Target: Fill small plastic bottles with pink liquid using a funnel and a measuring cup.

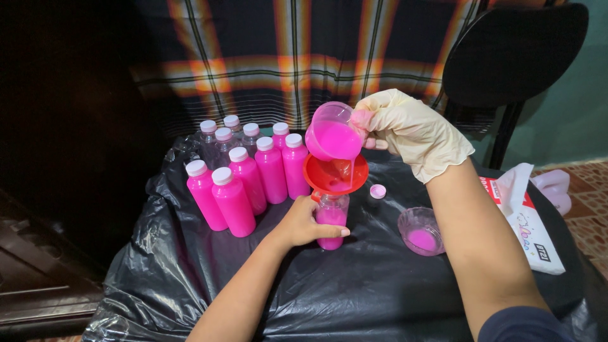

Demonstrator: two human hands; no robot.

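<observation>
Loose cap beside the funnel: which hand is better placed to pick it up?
Probably the right hand: the cap lies on its side, though it holds the cup. The left hand steadies the bottle.

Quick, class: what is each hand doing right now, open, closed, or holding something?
Left hand: bare, closed around the bottle under the funnel.
Right hand: gloved, closed on the tilted cup, pouring pink liquid.

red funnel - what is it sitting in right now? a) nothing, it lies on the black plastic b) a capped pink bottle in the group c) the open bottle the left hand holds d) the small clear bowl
c: the red funnel stands in the neck of the open bottle that the bare left hand grips, while the gloved right hand tips a cup of pink liquid into it.
</observation>
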